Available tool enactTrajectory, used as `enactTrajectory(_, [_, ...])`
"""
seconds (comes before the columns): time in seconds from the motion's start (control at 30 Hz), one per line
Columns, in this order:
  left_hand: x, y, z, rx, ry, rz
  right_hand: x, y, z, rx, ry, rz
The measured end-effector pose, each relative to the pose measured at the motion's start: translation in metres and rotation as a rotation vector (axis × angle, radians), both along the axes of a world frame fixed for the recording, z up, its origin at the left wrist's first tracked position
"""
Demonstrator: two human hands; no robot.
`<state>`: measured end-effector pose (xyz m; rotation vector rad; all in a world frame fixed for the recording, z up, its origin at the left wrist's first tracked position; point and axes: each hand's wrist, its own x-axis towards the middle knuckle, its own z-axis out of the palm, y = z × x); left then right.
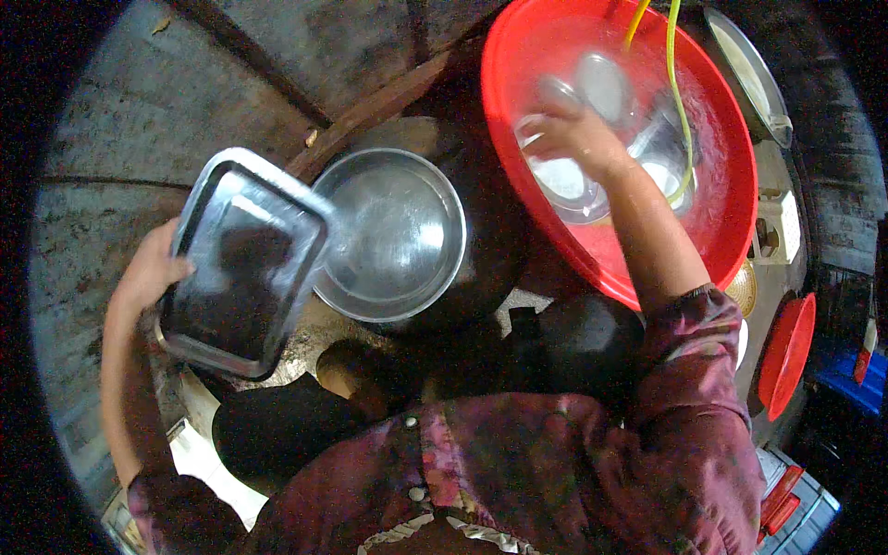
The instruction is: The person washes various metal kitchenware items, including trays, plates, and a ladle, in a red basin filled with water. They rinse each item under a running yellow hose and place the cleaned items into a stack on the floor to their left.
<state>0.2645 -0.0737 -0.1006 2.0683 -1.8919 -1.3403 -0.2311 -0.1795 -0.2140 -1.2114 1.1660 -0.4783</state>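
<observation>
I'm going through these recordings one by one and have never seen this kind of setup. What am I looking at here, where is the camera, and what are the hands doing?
There is no machine: a person works with bare hands, filmed by a wide-angle camera on their head looking down, so straight edges bend near the rim. The left hand holds a rectangular metal tray by its edge, tilted. Beside the tray sits a round metal bowl on something dark. The right hand reaches into a big red basin of water, among blurred metal dishes; whether it grips one is unclear. A yellow hose hangs into the basin. A smaller red lid lies at the right, on a concrete floor.
</observation>
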Motion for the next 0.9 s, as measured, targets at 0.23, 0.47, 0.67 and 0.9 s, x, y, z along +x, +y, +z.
enactTrajectory(0.23, [-0.072,-0.042,-0.099,0.309,0.377,0.103,-0.117,0.007,-0.143,0.279,0.540,-0.229])
enactTrajectory(0.47, [-0.096,-0.029,-0.191,0.444,0.709,0.240,-0.206,0.004,-0.330,-0.388,1.139,0.503])
enactTrajectory(0.67, [-0.100,-0.030,-0.207,0.244,0.297,0.172,-0.196,0.007,-0.333,0.144,0.710,-0.309])
enactTrajectory(0.9, [-0.103,-0.057,-0.165,-0.475,-0.084,-0.079,-0.147,0.013,-0.221,-0.466,1.132,0.658])
